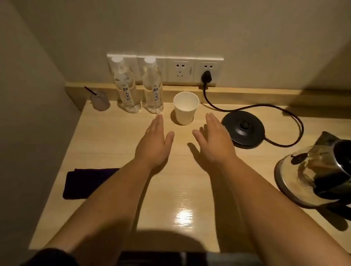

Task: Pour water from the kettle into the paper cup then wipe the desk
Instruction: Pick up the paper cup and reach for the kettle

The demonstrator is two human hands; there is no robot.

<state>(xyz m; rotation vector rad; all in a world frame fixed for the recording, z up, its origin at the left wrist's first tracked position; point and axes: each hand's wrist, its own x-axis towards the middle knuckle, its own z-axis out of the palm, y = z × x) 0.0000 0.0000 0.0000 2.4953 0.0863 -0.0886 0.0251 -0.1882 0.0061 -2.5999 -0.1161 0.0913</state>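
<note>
At the frame's right edge the kettle stands off its base, nearer the flat, empty right hand than the equally spread left hand.

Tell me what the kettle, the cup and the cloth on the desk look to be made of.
Kettle: polished metal, likely stainless steel, since its body mirrors the room; the handle and lid look like black plastic.
Cup: matte white paper, with thin walls and no shine.
Cloth: dark, soft fabric, folded flat and dull; the weave is too dim to tell.
Desk: pale wood-grain surface, glossy where the lamp glares, possibly laminate.
</note>
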